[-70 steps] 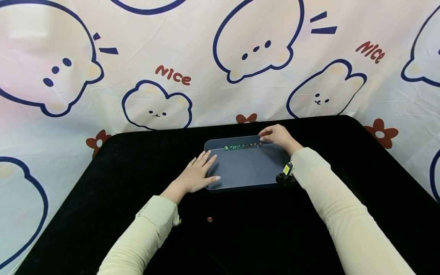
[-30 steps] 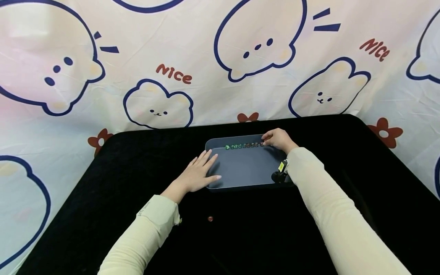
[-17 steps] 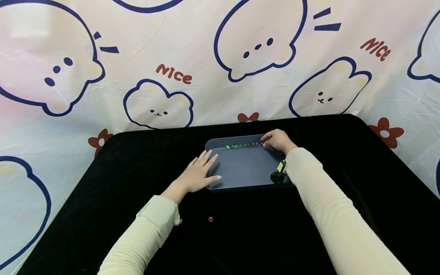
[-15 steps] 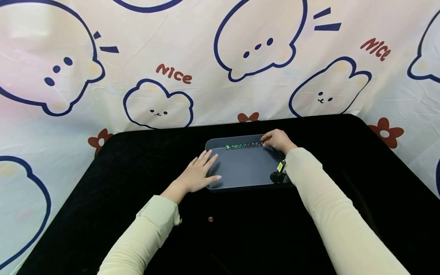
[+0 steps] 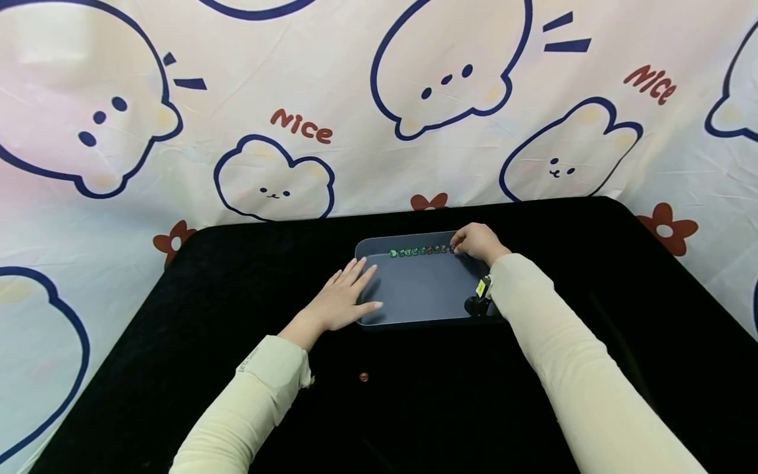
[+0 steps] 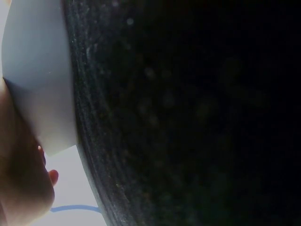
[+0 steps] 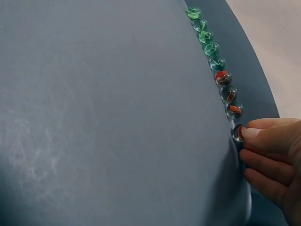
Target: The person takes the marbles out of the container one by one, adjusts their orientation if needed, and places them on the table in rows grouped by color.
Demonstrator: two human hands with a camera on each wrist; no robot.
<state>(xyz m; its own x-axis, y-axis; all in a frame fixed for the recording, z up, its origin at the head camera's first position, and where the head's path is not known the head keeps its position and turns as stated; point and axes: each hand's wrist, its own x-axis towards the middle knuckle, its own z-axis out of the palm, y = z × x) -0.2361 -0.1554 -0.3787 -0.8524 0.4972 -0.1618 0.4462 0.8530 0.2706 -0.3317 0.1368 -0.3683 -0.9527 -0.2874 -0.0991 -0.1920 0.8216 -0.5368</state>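
A grey tray [image 5: 423,289] lies on the black table. Along its back wall runs a row of glass marbles, green marbles [image 7: 205,36] at the left and orange-and-clear marbles [image 7: 229,93] towards the right. Thumb and fingers of my right hand [image 5: 481,242] pinch the rightmost marble [image 7: 239,133], a small gap apart from its neighbour. My left hand [image 5: 337,299] rests spread at the tray's left edge, fingers straight and reaching over the rim. In the left wrist view, part of the left hand [image 6: 23,174] shows beside the tray's outer wall [image 6: 42,84].
One reddish marble [image 5: 364,377] lies on the black cloth [image 5: 450,408] in front of the tray, near the left sleeve. A small greenish thing [image 5: 312,380] shows at that sleeve's cuff. A printed curtain [image 5: 355,99] hangs behind the table.
My right hand has come down from the tray's back rim to the right end of the row and pinches the last marble. The left hand has stayed in place.
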